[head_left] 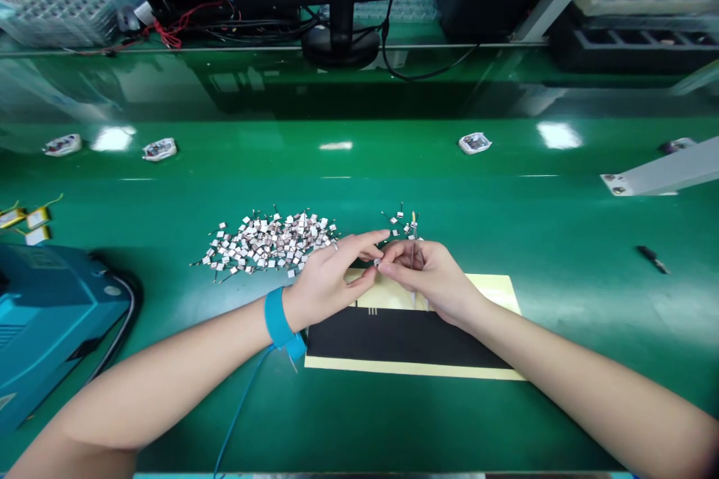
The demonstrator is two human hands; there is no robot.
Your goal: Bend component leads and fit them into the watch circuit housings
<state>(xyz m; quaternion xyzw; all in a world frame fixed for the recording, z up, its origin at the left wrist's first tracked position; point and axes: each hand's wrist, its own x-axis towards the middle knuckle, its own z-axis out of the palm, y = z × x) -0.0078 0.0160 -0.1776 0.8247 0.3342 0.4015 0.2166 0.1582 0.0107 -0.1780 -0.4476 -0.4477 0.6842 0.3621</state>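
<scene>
Over the middle of the bench, my left hand (331,269) and my right hand (435,275) meet fingertip to fingertip. A small white part (377,262) is pinched between them, mostly covered by the fingers. Upright in the curled fingers of my right hand is a thin, slender tool (414,228) with a yellowish end; its kind is unclear. Beneath both hands lies a pale yellow sheet (497,292) with a wide black strip (393,337). Left of them spreads a pile of small white square parts (269,243) with short dark leads. Several similar parts (400,221) lie just beyond my fingers.
A teal machine (56,322) with a black cable stands at left, near yellow battery-like packs (37,218). White-cased units (475,142) sit farther back. A monitor stand (340,30) rises behind. At right are a metal arm (663,171) and a small black object (652,258). A blue wrist strap's cord (241,408) trails down.
</scene>
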